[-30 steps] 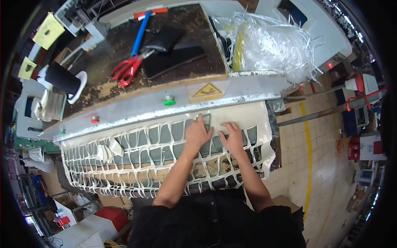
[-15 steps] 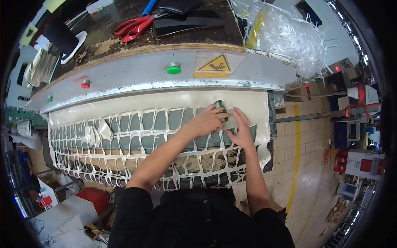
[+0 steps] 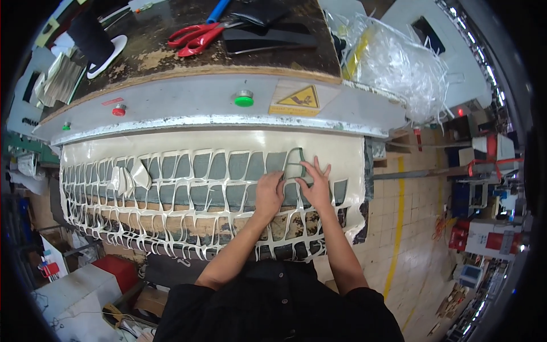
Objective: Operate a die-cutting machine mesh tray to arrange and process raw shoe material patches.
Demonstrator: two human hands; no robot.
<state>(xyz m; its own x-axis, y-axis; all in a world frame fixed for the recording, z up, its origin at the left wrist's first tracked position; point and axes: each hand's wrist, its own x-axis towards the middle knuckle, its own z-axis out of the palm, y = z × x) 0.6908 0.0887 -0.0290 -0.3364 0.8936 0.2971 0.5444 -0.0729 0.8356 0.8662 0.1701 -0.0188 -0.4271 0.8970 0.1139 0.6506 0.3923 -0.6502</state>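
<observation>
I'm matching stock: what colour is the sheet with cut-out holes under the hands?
The sheet is cream, showing best in the head view.

Compared with half a second ago, the left hand [image 3: 269,194] is sitting lower on the cream sheet [image 3: 239,139], and its fingers are resting at the lower left of the green frame [image 3: 301,154] instead of covering it. The frame is now showing its open outline, with cream sheet appearing inside. The right hand [image 3: 317,186] is bringing its forefinger and thumb to the frame's right side, while its other fingers are spreading apart. The scissors [image 3: 211,37] are appearing nearer the upper edge than a second ago.
</observation>
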